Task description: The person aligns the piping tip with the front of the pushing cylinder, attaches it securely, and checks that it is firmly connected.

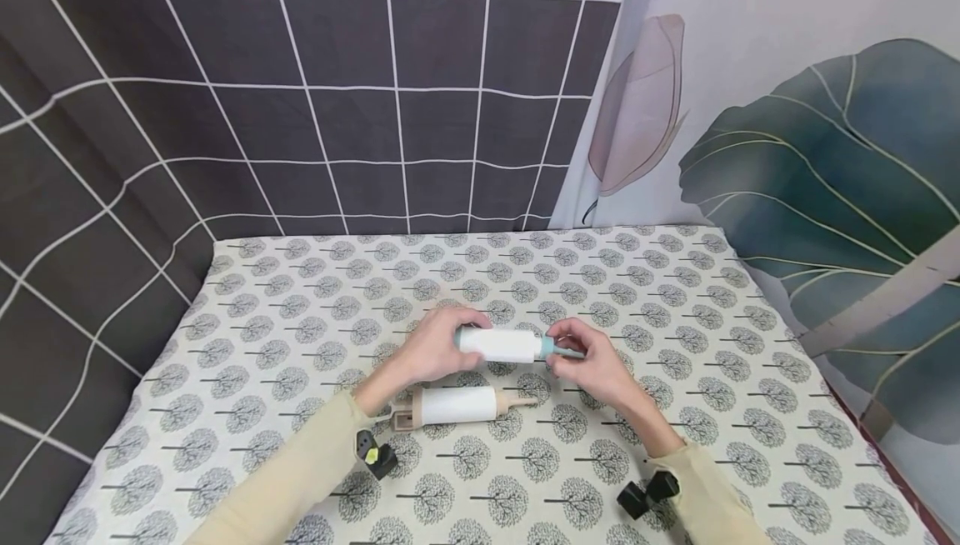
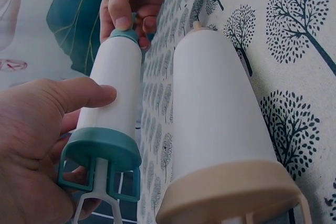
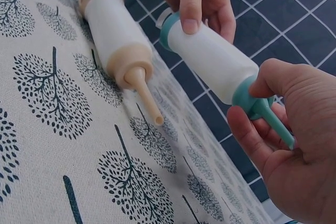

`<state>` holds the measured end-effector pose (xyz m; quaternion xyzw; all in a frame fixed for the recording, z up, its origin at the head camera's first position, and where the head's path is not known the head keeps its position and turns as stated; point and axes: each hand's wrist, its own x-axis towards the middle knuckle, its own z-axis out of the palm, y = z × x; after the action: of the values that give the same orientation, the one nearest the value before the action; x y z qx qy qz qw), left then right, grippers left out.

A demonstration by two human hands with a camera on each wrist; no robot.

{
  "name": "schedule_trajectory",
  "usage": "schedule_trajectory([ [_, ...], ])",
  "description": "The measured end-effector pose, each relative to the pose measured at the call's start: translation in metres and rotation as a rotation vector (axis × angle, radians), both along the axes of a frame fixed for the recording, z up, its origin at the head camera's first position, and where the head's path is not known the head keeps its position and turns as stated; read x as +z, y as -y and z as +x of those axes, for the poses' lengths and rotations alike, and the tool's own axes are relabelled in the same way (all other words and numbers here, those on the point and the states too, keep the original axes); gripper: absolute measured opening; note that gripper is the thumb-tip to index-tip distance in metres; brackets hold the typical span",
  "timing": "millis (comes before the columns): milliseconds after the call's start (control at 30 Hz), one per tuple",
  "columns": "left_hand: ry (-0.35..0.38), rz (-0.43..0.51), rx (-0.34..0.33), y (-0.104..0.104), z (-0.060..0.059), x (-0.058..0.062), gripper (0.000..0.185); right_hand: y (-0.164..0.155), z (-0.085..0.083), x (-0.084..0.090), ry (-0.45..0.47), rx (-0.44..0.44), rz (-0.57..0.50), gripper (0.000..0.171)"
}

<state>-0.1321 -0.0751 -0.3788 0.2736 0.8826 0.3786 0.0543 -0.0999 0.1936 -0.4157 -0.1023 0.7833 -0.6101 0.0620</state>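
A syringe-like dispenser (image 1: 506, 345) with a white barrel and teal ends is held sideways above the cloth. My left hand (image 1: 435, 349) grips its barrel near the teal handle end (image 2: 102, 145), thumb across the white side. At the other end, my right hand (image 1: 592, 362) pinches the teal nozzle cap (image 3: 244, 94) between thumb and fingers, and the thin nozzle (image 3: 277, 126) runs along the palm. A second dispenser of the same form, white with beige ends (image 1: 459, 405), lies on the cloth nearer to me, its beige nozzle (image 3: 144, 95) pointing right.
A pale cloth (image 1: 510, 478) printed with dark trees covers the table. Behind it hangs a dark curtain with a white grid (image 1: 337, 128). On the right is a white curtain with large leaf prints (image 1: 825, 178).
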Motion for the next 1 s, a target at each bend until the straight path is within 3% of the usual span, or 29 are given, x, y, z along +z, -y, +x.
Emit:
schedule_trajectory([
  [233,-0.037,-0.004,-0.019,-0.0008,0.0,0.0002,0.044,0.0003,-0.0006,-0.0004,-0.014,0.022,0.007,0.035],
  [800,0.005,0.022,-0.023,-0.002,-0.0008,0.0006,0.045,0.0,-0.0004,0.0003,-0.021,0.013,-0.003,0.035],
  [1000,-0.022,0.013,-0.02,-0.0036,0.0008,0.0025,0.045,-0.0006,-0.001,0.0009,-0.018,-0.011,0.01,0.036],
])
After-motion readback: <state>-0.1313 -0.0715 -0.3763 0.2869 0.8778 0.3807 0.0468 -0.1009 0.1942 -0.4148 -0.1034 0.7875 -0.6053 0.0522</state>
